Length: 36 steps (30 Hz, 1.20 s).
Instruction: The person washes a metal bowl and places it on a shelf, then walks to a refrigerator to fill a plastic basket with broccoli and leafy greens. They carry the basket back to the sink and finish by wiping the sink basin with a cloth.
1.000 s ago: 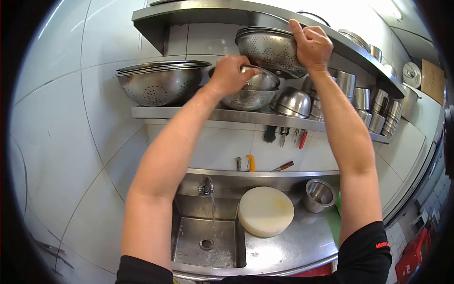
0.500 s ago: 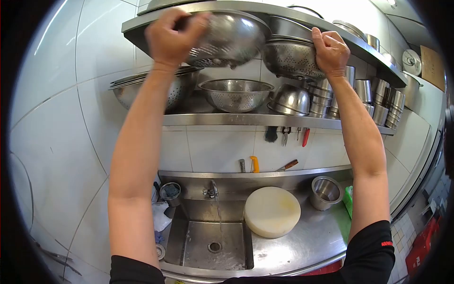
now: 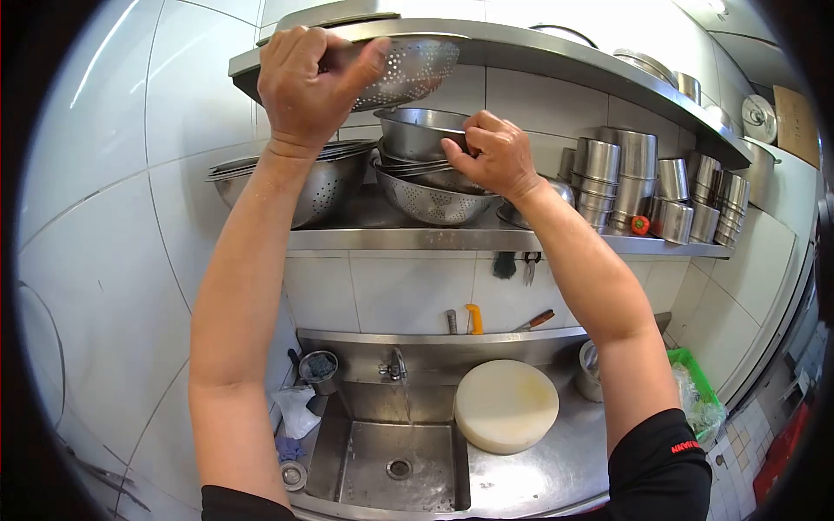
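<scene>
My left hand [image 3: 308,87], raised at the upper left, has its thumb and fingers closed on the rim of a perforated colander [image 3: 408,74] just below the top shelf. My right hand [image 3: 495,152] grips the right rim of a plain steel bowl [image 3: 421,130]. That bowl sits on top of more nested bowls, inside a large perforated colander [image 3: 439,201] on the lower shelf [image 3: 408,238]. Left of it, more colanders [image 3: 326,187] are stacked on the same shelf, partly behind my left wrist.
Steel cups [image 3: 638,156] stand at the lower shelf's right. The upper shelf [image 3: 539,56] overhangs. Below are a sink [image 3: 373,451] with running tap [image 3: 397,365], a round white block [image 3: 506,406], hanging tools and a green basket [image 3: 695,382].
My right hand has brought the stacked bowls left and down into the colander on the lower shelf. The colander in my left hand has tilted and shifted left. The view has shifted slightly.
</scene>
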Tool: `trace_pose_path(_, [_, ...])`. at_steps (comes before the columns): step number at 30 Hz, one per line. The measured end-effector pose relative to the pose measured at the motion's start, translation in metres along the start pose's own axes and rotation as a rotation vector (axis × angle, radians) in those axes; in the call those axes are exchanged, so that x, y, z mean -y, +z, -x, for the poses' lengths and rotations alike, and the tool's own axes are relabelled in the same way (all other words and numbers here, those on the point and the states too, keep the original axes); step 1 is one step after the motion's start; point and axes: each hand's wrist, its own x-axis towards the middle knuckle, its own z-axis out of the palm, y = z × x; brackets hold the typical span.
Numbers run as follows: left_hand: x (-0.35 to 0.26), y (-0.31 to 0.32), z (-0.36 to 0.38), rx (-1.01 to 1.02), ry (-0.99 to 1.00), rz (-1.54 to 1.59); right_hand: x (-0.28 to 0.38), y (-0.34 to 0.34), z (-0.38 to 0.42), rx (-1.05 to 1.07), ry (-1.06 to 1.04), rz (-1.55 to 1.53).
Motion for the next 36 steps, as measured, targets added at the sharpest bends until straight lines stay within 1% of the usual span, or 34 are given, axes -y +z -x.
trace_pose_path(1, [-0.001, 0.003, 0.003, 0.005, 0.010, 0.015, -0.003, -0.002, 0.002, 0.107, 0.048, -0.105])
trace_pose_path(2, [-0.002, 0.007, 0.004, 0.006, 0.012, 0.016, -0.009, -0.003, -0.001, 0.106, 0.050, -0.105])
trace_pose_path(4, [-0.001, 0.021, 0.007, -0.053, 0.033, 0.050, -0.019, -0.009, -0.012, 0.119, 0.159, -0.151])
trace_pose_path(5, [-0.001, 0.027, 0.009, -0.052, 0.031, 0.059, -0.020, -0.017, -0.017, 0.190, 0.351, -0.205])
trace_pose_path(6, [-0.002, 0.032, 0.010, -0.078, 0.014, 0.045, -0.021, -0.019, -0.022, 0.189, 0.356, -0.199])
trace_pose_path(8, [-0.005, 0.039, 0.013, -0.107, -0.004, 0.036, -0.026, -0.019, -0.034, 0.072, 0.288, -0.181])
trace_pose_path(10, [-0.010, 0.038, 0.019, -0.084, -0.032, -0.020, -0.030, -0.017, -0.036, 0.075, 0.246, -0.148])
trace_pose_path(11, [-0.014, 0.037, 0.023, -0.087, -0.035, -0.019, -0.033, -0.015, -0.037, 0.007, 0.100, -0.060])
trace_pose_path(12, [-0.018, 0.036, 0.029, -0.086, -0.087, -0.041, -0.035, -0.014, -0.036, -0.061, -0.045, 0.028])
trace_pose_path(13, [-0.022, 0.036, 0.035, -0.086, -0.139, -0.060, -0.037, -0.014, -0.034, -0.060, -0.046, 0.035])
trace_pose_path(14, [-0.026, 0.037, 0.039, -0.092, -0.141, -0.057, -0.039, -0.014, -0.031, -0.089, -0.103, 0.068])
trace_pose_path(15, [-0.030, 0.037, 0.042, -0.106, -0.206, -0.062, -0.039, -0.015, -0.032, -0.118, -0.163, 0.099])
trace_pose_path(17, [-0.036, 0.036, 0.049, -0.144, -0.299, -0.068, -0.039, -0.018, -0.031, -0.153, -0.201, 0.145])
trace_pose_path(19, [-0.040, 0.035, 0.056, -0.164, -0.314, -0.069, -0.043, -0.020, -0.030, -0.202, -0.280, 0.237])
trace_pose_path(20, [-0.042, 0.036, 0.059, -0.176, -0.334, -0.067, -0.047, -0.024, -0.030, -0.201, -0.281, 0.235])
trace_pose_path(21, [-0.041, 0.039, 0.059, -0.238, -0.302, -0.043, -0.055, -0.029, -0.030, -0.213, -0.278, 0.283])
trace_pose_path(22, [-0.041, 0.040, 0.061, -0.237, -0.303, -0.044, -0.063, -0.036, -0.030, -0.226, -0.272, 0.332])
trace_pose_path(24, [-0.040, 0.041, 0.066, -0.158, -0.288, 0.007, -0.077, -0.058, -0.028, -0.216, -0.260, 0.361])
trace_pose_path(25, [-0.042, 0.045, 0.069, -0.155, -0.291, 0.008, -0.079, -0.070, -0.025, -0.246, -0.219, 0.408])
trace_pose_path(27, [-0.049, 0.062, 0.073, -0.003, -0.264, 0.051, -0.079, -0.091, -0.020, -0.272, -0.178, 0.454])
trace_pose_path(28, [-0.052, 0.075, 0.078, 0.001, -0.268, 0.052, -0.078, -0.100, -0.016, -0.307, -0.153, 0.471])
trace_pose_path(30, [-0.062, 0.092, 0.078, 0.346, -0.367, 0.160, -0.075, -0.112, -0.008, -0.338, -0.123, 0.490])
trace_pose_path(31, [-0.063, 0.091, 0.075, 0.348, -0.368, 0.164, -0.074, -0.117, -0.005, -0.354, -0.128, 0.478])
trace_pose_path(33, [-0.066, 0.084, 0.065, 1.132, -0.691, 0.327, -0.072, -0.125, 0.000, -0.365, -0.120, 0.460])
trace_pose_path(34, [-0.073, 0.078, 0.067, 1.138, -0.682, 0.332, -0.073, -0.127, 0.002, -0.368, -0.112, 0.468])
trace_pose_path(36, [-0.091, 0.062, 0.077, 1.041, -0.376, 0.258, -0.074, -0.129, 0.003, -0.366, -0.122, 0.413])
